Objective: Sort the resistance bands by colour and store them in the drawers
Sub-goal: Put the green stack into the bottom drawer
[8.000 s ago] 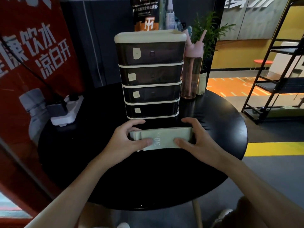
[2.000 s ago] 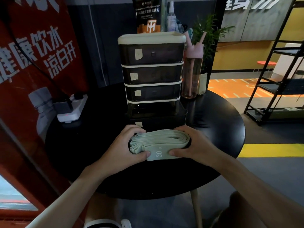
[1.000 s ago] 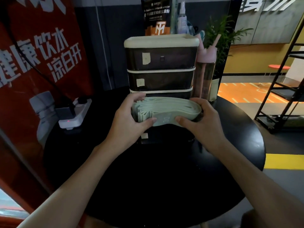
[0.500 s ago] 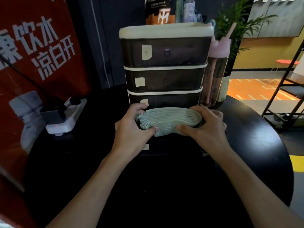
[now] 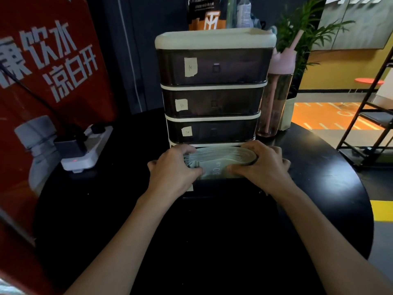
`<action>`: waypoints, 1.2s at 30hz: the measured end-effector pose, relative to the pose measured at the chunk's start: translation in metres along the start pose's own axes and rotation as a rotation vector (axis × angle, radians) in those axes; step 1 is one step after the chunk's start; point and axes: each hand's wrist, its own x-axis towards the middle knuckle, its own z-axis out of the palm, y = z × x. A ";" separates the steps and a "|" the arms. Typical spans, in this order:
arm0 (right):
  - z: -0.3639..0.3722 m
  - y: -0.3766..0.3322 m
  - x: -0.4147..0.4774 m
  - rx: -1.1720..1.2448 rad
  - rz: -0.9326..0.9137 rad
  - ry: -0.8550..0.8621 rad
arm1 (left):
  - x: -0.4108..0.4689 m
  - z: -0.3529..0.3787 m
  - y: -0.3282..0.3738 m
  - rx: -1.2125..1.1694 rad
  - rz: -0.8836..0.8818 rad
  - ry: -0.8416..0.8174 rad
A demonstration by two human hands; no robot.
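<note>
A folded stack of pale green resistance bands (image 5: 219, 160), marked 30 LB, sits low in the pulled-out bottom drawer (image 5: 223, 188) of a dark four-drawer unit (image 5: 212, 86) with a cream top. My left hand (image 5: 174, 169) grips the stack's left end, and my right hand (image 5: 261, 165) grips its right end. Both thumbs lie on the front face of the bands. The three upper drawers are closed, each with a small paper label.
The unit stands on a round black table (image 5: 329, 177). A white power strip (image 5: 85, 152) with a plugged-in adapter lies at the left. A pink-lidded bottle (image 5: 276, 99) and a potted plant (image 5: 302, 39) stand right of the unit. A black shelf frame (image 5: 370, 103) is at the far right.
Both hands carried the green bands forward from the table's front, raised them, then lowered them into the open bottom drawer. The bottom drawer was closed eight seconds ago and is now pulled out.
</note>
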 end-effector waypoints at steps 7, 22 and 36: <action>0.000 0.003 0.007 -0.057 -0.047 -0.061 | 0.000 -0.004 -0.004 -0.036 0.060 -0.034; 0.002 0.036 0.001 0.009 -0.308 0.057 | -0.004 -0.004 -0.034 0.016 0.322 -0.020; -0.008 0.044 0.007 0.531 -0.135 -0.303 | 0.005 -0.019 -0.056 -0.442 0.236 -0.223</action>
